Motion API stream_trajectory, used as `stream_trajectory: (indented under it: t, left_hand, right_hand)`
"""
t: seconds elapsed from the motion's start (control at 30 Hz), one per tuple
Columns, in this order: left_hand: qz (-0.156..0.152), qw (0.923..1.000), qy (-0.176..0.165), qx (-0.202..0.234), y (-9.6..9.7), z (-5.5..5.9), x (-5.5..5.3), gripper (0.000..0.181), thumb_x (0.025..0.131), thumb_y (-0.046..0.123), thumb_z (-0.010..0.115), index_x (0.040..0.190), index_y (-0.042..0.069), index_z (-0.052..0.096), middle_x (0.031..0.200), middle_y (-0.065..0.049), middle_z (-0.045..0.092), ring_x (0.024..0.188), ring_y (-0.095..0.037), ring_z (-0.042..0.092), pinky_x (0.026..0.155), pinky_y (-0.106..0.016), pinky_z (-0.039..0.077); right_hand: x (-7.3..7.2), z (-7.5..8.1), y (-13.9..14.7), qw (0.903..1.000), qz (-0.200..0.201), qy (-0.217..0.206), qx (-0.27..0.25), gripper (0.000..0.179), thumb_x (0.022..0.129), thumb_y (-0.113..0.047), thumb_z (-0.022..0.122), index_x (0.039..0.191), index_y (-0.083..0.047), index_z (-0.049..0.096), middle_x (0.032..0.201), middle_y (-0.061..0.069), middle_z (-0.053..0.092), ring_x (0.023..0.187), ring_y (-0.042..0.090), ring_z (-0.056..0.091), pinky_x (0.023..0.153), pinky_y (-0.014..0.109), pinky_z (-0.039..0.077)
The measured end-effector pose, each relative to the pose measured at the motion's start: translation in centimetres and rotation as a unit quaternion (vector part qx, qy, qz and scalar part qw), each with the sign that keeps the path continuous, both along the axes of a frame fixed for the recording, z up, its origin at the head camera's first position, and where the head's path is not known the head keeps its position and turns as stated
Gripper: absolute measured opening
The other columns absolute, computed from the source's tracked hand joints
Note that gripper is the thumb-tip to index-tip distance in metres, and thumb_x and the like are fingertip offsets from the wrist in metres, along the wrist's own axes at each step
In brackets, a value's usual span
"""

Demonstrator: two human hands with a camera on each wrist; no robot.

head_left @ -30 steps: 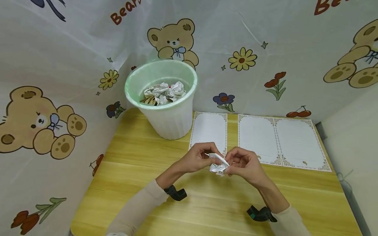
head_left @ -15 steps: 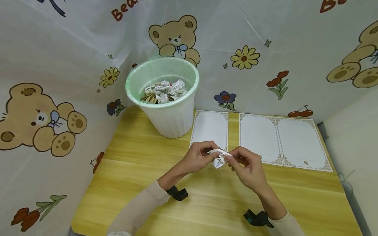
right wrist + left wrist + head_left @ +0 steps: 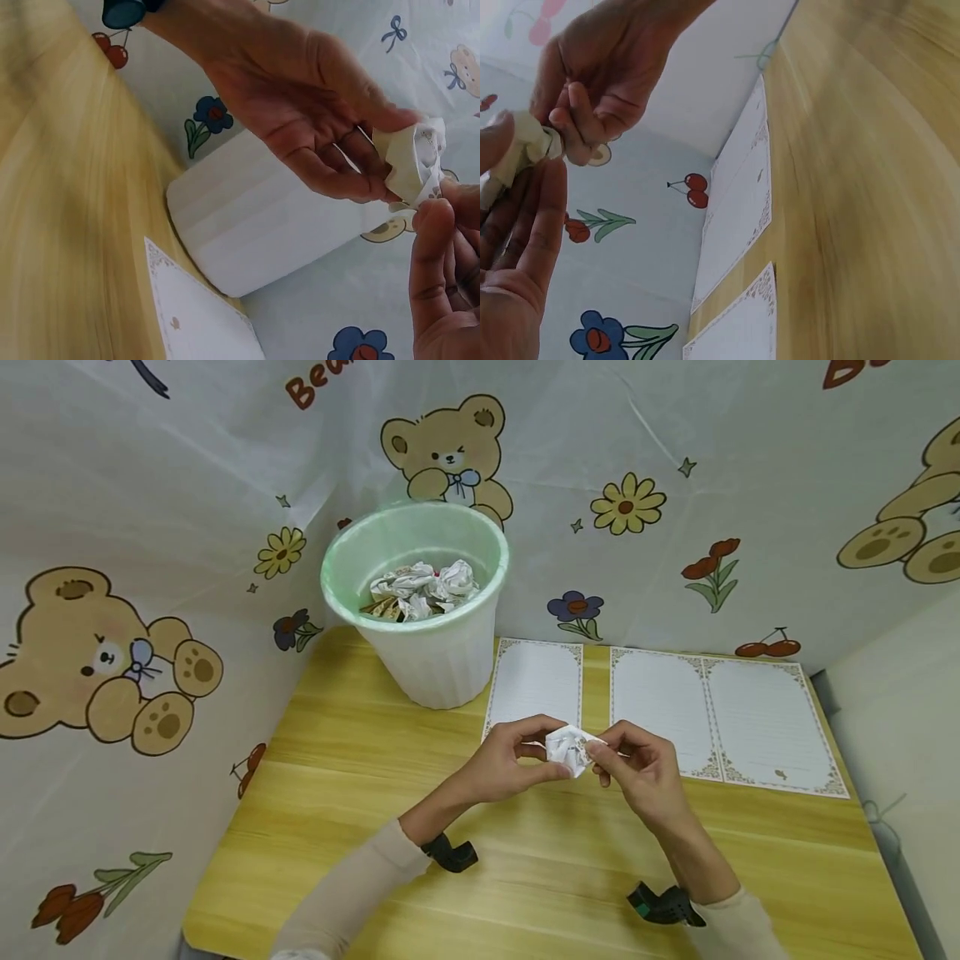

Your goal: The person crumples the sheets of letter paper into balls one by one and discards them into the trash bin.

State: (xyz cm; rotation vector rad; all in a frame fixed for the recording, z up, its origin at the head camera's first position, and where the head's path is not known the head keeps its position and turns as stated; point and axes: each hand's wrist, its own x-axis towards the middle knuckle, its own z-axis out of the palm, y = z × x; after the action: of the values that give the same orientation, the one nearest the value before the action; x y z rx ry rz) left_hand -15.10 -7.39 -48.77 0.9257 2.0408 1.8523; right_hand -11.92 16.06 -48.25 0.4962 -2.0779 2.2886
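Observation:
Above the table, a small crumpled piece of white paper (image 3: 567, 750) with brownish print is held between both hands. My left hand (image 3: 504, 762) grips its left side, thumb below and fingers behind. On the other side my right hand (image 3: 647, 768) pinches the paper's edge between thumb and fingers. In the left wrist view the folded paper (image 3: 529, 146) shows between the two sets of fingertips. The right wrist view shows the crumpled paper (image 3: 418, 161) with its folds bunched together.
A pale green and white bin (image 3: 442, 668) stands at the back left, holding several crumpled papers (image 3: 420, 589). Flat bordered sheets, one single sheet (image 3: 536, 681) and a pair (image 3: 660, 710), lie along the table's (image 3: 360, 727) back edge. A bear-print cloth (image 3: 555, 435) hangs behind.
The paper has been turned and squeezed into a more compact, rounded bundle. Both hands have shifted slightly to the right, and the right thumb now presses on the paper's front.

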Motion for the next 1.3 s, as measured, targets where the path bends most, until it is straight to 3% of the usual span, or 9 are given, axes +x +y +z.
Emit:
stream_trajectory:
  t: [0.13, 0.27, 0.47, 0.73, 0.93, 1.03, 1.13, 1.23, 1.3]
  left_hand:
    - [0.026, 0.999, -0.004, 0.037, 0.6, -0.8, 0.3, 0.034, 0.096, 0.004, 0.081, 0.128, 0.003, 0.069, 0.119, -0.02, 0.071, 0.102, -0.007, 0.072, 0.093, -0.042, 0.067]
    - [0.051, 0.9966, -0.006, 0.064, 0.9, -1.3, 0.4, 0.023, 0.096, 0.001, 0.079, 0.117, 0.0, 0.071, 0.112, -0.024, 0.073, 0.099, -0.01, 0.073, 0.087, -0.037, 0.068]
    - [0.059, 0.9951, -0.019, 0.077, 0.6, -1.2, 0.1, 0.012, 0.093, -0.006, 0.079, 0.103, -0.005, 0.073, 0.103, -0.03, 0.074, 0.087, -0.004, 0.074, 0.075, -0.036, 0.069]
    - [0.073, 0.9954, -0.032, 0.054, 0.5, -0.4, -0.1, 0.021, 0.1, -0.001, 0.073, 0.121, -0.004, 0.073, 0.112, -0.029, 0.077, 0.088, -0.003, 0.077, 0.081, -0.042, 0.069]
    - [0.103, 0.9942, -0.006, 0.03, 0.3, -0.6, 0.3, 0.008, 0.102, 0.004, 0.073, 0.109, 0.002, 0.073, 0.106, -0.021, 0.078, 0.081, -0.007, 0.073, 0.076, -0.045, 0.069]
    - [0.104, 0.9942, 0.01, 0.024, 0.3, -0.8, 0.5, 0.003, 0.102, 0.002, 0.071, 0.104, 0.003, 0.073, 0.103, -0.019, 0.077, 0.081, -0.008, 0.074, 0.074, -0.044, 0.069]
    - [0.096, 0.9948, 0.013, 0.033, 0.6, -1.0, 0.8, 0.006, 0.103, 0.001, 0.068, 0.103, 0.003, 0.074, 0.107, -0.021, 0.078, 0.087, -0.009, 0.077, 0.074, -0.044, 0.069]
    - [0.087, 0.9942, 0.006, 0.064, 0.9, -1.0, 0.9, 0.008, 0.103, -0.003, 0.066, 0.101, 0.0, 0.073, 0.112, -0.026, 0.077, 0.089, -0.011, 0.078, 0.073, -0.044, 0.069]
    - [0.076, 0.9932, 0.001, 0.088, 1.2, -0.9, 0.8, 0.007, 0.102, -0.006, 0.065, 0.102, -0.004, 0.071, 0.115, -0.031, 0.074, 0.088, -0.012, 0.078, 0.074, -0.043, 0.069]
  right_hand:
    - [0.3, -0.1, -0.6, 0.9997, -0.02, 0.013, 0.01, 0.011, 0.099, 0.013, 0.067, 0.09, 0.007, 0.065, 0.078, 0.002, 0.065, 0.062, 0.011, 0.059, 0.05, 0.025, 0.052]
    - [0.6, -0.4, -1.1, 0.9977, -0.034, 0.047, 0.037, 0.011, 0.098, 0.012, 0.069, 0.09, 0.005, 0.067, 0.077, 0.003, 0.067, 0.058, 0.013, 0.06, 0.049, 0.027, 0.054]
    - [0.7, -0.6, -1.4, 0.9891, -0.047, 0.113, 0.081, 0.012, 0.095, 0.013, 0.072, 0.091, 0.001, 0.072, 0.081, 0.012, 0.07, 0.062, 0.012, 0.067, 0.052, 0.026, 0.058]
    - [-0.4, -0.6, -1.4, 0.975, -0.073, 0.196, 0.074, 0.02, 0.087, 0.024, 0.072, 0.093, 0.004, 0.074, 0.083, 0.015, 0.069, 0.062, 0.013, 0.068, 0.055, 0.022, 0.059]
    - [-0.7, -1.2, -1.3, 0.9764, -0.047, 0.177, 0.115, 0.028, 0.085, 0.018, 0.08, 0.099, -0.005, 0.074, 0.09, 0.009, 0.073, 0.072, 0.008, 0.071, 0.064, 0.02, 0.062]
    - [-0.7, -1.8, -1.3, 0.985, -0.019, 0.146, 0.089, 0.027, 0.085, 0.02, 0.078, 0.096, -0.004, 0.071, 0.088, 0.008, 0.071, 0.071, 0.011, 0.069, 0.065, 0.021, 0.061]
    - [-0.7, -2.3, -1.3, 0.9882, -0.011, 0.146, 0.044, 0.028, 0.085, 0.027, 0.072, 0.091, 0.0, 0.069, 0.084, 0.008, 0.067, 0.065, 0.017, 0.063, 0.06, 0.022, 0.057]
    - [-0.6, -2.3, -1.3, 0.9788, -0.027, 0.197, 0.049, 0.03, 0.082, 0.029, 0.072, 0.087, 0.0, 0.071, 0.08, 0.009, 0.066, 0.064, 0.016, 0.062, 0.061, 0.02, 0.056]
    - [-0.7, -2.1, -1.1, 0.9634, -0.052, 0.249, 0.086, 0.027, 0.082, 0.023, 0.076, 0.086, -0.003, 0.073, 0.078, 0.007, 0.066, 0.066, 0.011, 0.063, 0.064, 0.016, 0.055]
